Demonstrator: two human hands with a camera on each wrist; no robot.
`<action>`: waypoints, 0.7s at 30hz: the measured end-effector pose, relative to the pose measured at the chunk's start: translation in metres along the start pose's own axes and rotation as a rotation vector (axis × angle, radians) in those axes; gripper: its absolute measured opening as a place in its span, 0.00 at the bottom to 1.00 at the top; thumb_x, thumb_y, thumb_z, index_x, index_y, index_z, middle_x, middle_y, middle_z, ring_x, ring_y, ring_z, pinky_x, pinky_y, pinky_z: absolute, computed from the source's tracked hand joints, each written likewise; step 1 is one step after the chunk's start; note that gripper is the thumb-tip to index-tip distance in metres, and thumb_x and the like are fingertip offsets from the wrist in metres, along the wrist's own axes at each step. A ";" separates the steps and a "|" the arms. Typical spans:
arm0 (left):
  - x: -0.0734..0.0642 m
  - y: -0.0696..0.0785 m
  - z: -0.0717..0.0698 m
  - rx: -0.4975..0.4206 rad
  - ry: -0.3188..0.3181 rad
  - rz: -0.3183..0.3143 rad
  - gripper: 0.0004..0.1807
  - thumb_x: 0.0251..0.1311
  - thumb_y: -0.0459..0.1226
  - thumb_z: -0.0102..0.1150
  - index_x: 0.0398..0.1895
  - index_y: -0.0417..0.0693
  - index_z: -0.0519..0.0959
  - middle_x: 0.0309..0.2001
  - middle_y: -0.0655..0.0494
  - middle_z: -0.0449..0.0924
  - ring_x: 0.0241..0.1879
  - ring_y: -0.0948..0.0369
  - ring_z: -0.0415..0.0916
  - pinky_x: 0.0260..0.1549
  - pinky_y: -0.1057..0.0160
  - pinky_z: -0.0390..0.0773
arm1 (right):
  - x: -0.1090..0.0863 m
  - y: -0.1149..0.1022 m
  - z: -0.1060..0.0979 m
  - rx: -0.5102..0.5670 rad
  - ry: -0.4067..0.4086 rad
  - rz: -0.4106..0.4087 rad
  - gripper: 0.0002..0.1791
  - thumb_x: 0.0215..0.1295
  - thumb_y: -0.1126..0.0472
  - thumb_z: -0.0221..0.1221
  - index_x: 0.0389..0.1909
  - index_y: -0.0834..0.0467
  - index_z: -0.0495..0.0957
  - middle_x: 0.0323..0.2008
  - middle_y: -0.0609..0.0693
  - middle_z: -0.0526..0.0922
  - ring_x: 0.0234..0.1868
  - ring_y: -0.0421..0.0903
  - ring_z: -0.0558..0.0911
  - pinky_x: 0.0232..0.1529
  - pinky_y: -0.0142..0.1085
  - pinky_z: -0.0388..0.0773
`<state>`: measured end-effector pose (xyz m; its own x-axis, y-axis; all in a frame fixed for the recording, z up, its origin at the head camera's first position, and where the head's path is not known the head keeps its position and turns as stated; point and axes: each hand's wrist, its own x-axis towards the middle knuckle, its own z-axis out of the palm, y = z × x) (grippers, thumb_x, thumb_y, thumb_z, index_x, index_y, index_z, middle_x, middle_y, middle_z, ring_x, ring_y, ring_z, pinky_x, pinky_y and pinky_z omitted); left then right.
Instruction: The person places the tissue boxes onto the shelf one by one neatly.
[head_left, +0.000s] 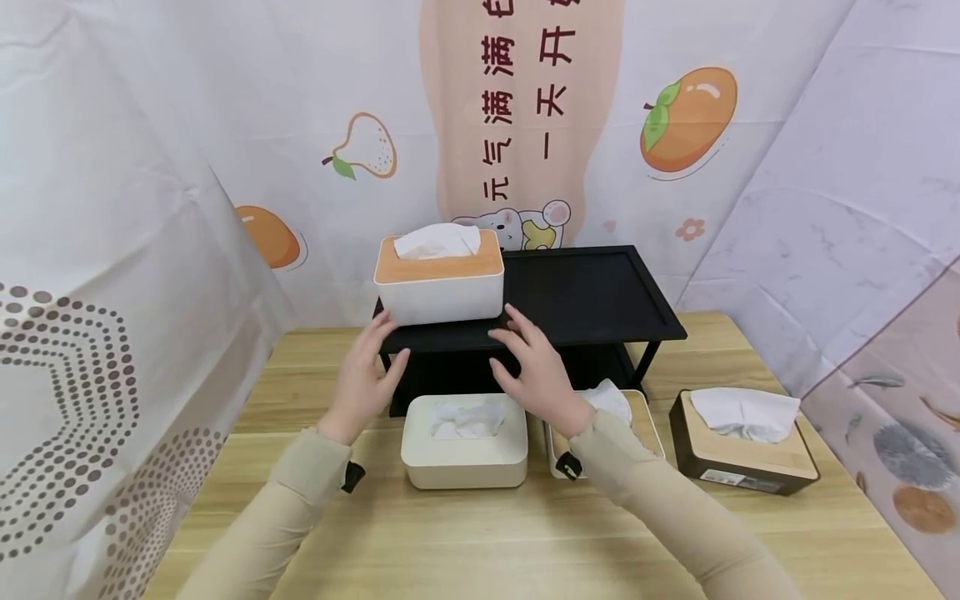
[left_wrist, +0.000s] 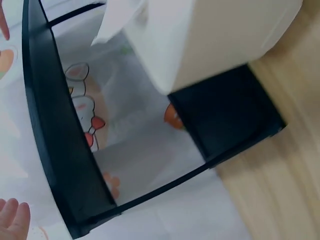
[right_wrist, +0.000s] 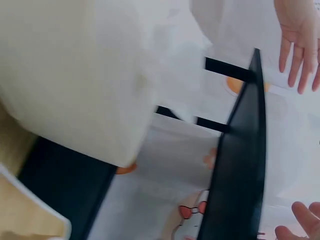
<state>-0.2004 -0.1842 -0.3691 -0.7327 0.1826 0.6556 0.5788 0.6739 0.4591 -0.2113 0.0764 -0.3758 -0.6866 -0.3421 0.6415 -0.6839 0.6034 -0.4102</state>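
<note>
Dotted curtain: far left, hanging beside the table.
Left hand: fingers apart, holding nothing; tips at the top box's lower left corner, can't tell if I'm touching.
Top box: between my hands, on the left end of the black rack's upper shelf; white, wood lid, tissue sticking up from the slot.
Cream box: on table, in front of rack, between my wrists; in the way, blocks part of the lower shelf from head view; tissue in slot.
Right hand: fingers spread wide, nothing gripped, near top box's lower right corner.
Small box: on table, partly covered by my right hand and sleeve; wood lid, tissue up.
Dark box: right side of table, wood lid, tissue up.
Left wrist view: I get a red-bow print through the rack, hidden from head.
Right wrist view: same bow, rack side-on.
</note>
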 end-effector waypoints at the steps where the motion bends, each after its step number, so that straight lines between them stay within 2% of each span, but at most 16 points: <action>1: -0.004 0.000 0.002 -0.003 0.003 0.013 0.22 0.59 0.29 0.60 0.56 0.30 0.71 0.63 0.33 0.66 0.63 0.41 0.64 0.59 0.42 0.66 | -0.004 0.000 0.001 -0.004 -0.007 -0.005 0.18 0.59 0.64 0.62 0.51 0.61 0.78 0.68 0.62 0.63 0.59 0.55 0.74 0.52 0.49 0.77; 5: -0.020 0.000 0.008 0.002 0.005 0.058 0.20 0.56 0.27 0.61 0.53 0.31 0.73 0.61 0.33 0.68 0.61 0.41 0.67 0.56 0.43 0.69 | -0.018 0.004 0.004 -0.016 -0.022 -0.018 0.16 0.58 0.65 0.63 0.49 0.61 0.79 0.66 0.64 0.65 0.57 0.56 0.75 0.49 0.49 0.77; 10: -0.036 0.000 0.015 0.037 -0.019 0.070 0.20 0.54 0.26 0.63 0.51 0.33 0.75 0.61 0.36 0.69 0.59 0.42 0.69 0.53 0.44 0.72 | -0.032 0.008 0.009 -0.021 -0.008 -0.041 0.15 0.56 0.66 0.65 0.46 0.61 0.80 0.64 0.65 0.67 0.54 0.55 0.77 0.45 0.47 0.79; 15: -0.050 0.000 0.020 0.045 -0.074 0.050 0.18 0.55 0.29 0.63 0.50 0.34 0.76 0.62 0.38 0.69 0.58 0.45 0.72 0.53 0.46 0.73 | -0.046 0.014 0.013 -0.041 -0.035 -0.055 0.14 0.56 0.66 0.64 0.45 0.60 0.80 0.63 0.64 0.68 0.53 0.54 0.78 0.47 0.46 0.79; 21: -0.067 -0.002 0.022 0.070 -0.154 0.015 0.18 0.56 0.32 0.64 0.50 0.38 0.77 0.63 0.40 0.69 0.58 0.46 0.72 0.52 0.47 0.74 | -0.062 0.018 0.014 -0.067 -0.117 -0.060 0.15 0.56 0.64 0.65 0.46 0.58 0.80 0.62 0.64 0.70 0.53 0.55 0.78 0.47 0.47 0.78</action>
<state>-0.1602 -0.1818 -0.4276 -0.7737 0.2967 0.5598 0.5675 0.7175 0.4040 -0.1846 0.0990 -0.4322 -0.6719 -0.4583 0.5818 -0.7092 0.6247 -0.3268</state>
